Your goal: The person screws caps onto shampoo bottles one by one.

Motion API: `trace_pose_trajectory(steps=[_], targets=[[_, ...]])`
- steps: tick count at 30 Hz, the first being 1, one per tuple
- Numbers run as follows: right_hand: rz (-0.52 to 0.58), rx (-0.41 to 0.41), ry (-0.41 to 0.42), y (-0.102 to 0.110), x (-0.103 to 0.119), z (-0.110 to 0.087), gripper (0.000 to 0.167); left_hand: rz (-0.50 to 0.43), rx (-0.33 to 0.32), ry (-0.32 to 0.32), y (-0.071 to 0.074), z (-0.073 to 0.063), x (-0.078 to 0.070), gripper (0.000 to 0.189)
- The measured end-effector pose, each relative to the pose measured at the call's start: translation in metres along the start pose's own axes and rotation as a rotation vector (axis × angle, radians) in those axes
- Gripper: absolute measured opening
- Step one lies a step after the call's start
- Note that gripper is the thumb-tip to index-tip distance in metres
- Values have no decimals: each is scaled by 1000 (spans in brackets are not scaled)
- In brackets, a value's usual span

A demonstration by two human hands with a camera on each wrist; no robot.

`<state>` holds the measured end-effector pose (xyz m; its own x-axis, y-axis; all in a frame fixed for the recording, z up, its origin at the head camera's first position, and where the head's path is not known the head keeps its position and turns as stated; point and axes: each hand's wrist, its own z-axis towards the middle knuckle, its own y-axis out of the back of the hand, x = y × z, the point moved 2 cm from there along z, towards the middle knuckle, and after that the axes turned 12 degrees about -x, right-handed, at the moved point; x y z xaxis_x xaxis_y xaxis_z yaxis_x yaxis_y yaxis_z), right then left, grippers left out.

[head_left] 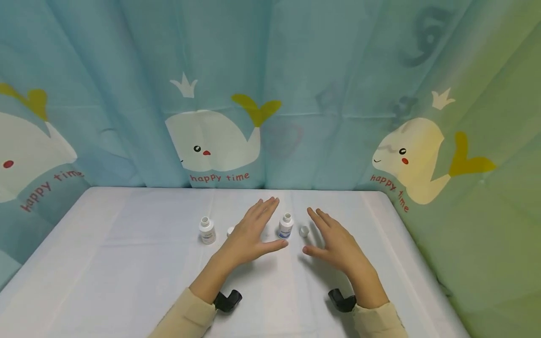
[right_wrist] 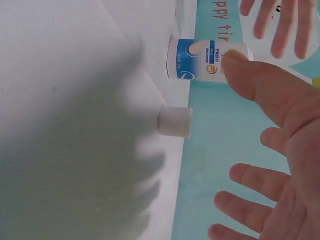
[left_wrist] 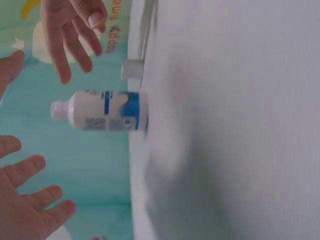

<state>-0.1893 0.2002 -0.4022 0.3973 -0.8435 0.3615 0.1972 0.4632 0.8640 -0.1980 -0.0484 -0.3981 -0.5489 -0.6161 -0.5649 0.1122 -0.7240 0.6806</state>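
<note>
A white bottle with a blue-banded label [head_left: 285,226] stands upright and uncapped on the table between my two hands. My left hand [head_left: 249,232] hovers left of it, fingers spread and straight, holding nothing. On the other side my right hand [head_left: 336,241] hovers with its fingers extended and thumb apart, also holding nothing. Beside the bottle, near the right fingertips, sits a white cap [head_left: 304,231], seen too in the right wrist view as a short white cylinder [right_wrist: 175,121]. The left wrist view shows the bottle [left_wrist: 102,110] apart from both hands.
A second uncapped white bottle [head_left: 207,230] stands to the left. Another small white cap [head_left: 230,231] is partly hidden behind my left hand. The white table [head_left: 127,263] ends at a blue-green curtain [head_left: 304,94] printed with whales. Black wrist cameras [head_left: 228,300] sit on both wrists.
</note>
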Motion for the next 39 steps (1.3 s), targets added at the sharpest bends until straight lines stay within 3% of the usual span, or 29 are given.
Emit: trace_pose_trajectory(steps=[4, 10, 20, 28, 34, 39], targets=[[21, 48, -27, -8, 0, 0, 94, -63, 19, 53, -14, 0, 6, 92], [67, 96, -71, -24, 3, -4, 87, -52, 65, 73, -32, -13, 18, 91], [104, 115, -86, -48, 7, -16, 85, -74, 121, 98, -38, -36, 23, 88], [25, 136, -73, -40, 6, -3, 82, -99, 147, 121, -35, -25, 17, 89], [-10, 191, -71, -33, 4, -4, 76, -238, 183, 220, -34, -17, 7, 91], [-15, 178, -38, -31, 7, -3, 66, -343, 192, 280, -33, -11, 6, 91]])
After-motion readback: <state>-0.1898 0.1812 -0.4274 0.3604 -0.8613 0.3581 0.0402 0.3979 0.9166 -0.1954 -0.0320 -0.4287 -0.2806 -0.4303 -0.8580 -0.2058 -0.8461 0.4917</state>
